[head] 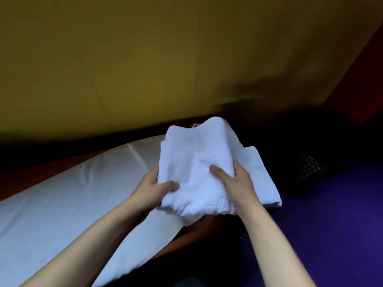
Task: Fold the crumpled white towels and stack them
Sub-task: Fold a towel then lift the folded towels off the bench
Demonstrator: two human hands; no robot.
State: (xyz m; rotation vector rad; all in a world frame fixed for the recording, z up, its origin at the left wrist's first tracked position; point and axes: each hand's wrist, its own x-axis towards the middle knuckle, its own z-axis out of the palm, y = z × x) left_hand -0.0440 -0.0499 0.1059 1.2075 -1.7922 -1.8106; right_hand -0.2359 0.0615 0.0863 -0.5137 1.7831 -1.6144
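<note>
White folded towel (pixel 194 162) | L hand (pixel 153 188) & R hand (pixel 236 183) grip sides, thumbs on top | fingers beneath, hidden

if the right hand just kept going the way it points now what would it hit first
The right hand points forward and up-left, gripping the folded towel. Beyond it the first thing is probably the yellow wall, past the dark gap behind the bed; depth is unclear.

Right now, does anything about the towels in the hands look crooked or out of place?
Slightly. The folded towel, gripped by the left hand and the right hand, sits askew over another towel beneath: that one sticks out to the right, so the edges do not line up. A frayed bit shows at the top edge. Nothing looks spilled or damaged.
</note>
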